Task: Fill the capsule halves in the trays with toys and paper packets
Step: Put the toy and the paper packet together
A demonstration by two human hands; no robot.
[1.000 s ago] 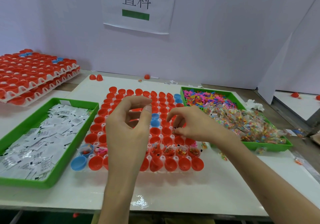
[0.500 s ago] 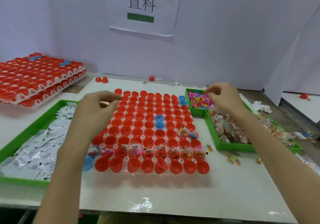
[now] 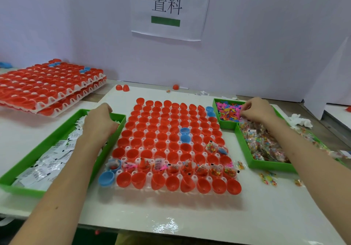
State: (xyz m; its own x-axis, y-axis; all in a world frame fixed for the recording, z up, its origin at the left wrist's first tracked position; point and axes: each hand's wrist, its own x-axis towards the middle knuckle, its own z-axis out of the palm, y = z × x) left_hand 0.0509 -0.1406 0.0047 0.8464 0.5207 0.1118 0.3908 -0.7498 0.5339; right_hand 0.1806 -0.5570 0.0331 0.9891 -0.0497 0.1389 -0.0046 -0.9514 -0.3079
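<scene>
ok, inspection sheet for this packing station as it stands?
Surface: white board, shiny patch at near edge.
Job's things: capsule tray, mostly empty red halves, a few blue; second-nearest row filled. Green packet tray with paper packets left; green toy trays right, with loose toys and bagged toys.
Clutter: stray toy bags on board; loose red halves at far edge; crumpled tissue.
Hands: left hand curled among paper packets, grip hidden; right hand pinches loose toys.
Cables: nothing seen.
Surroundings: white partition, paper sign; stacked capsule trays far left.
</scene>
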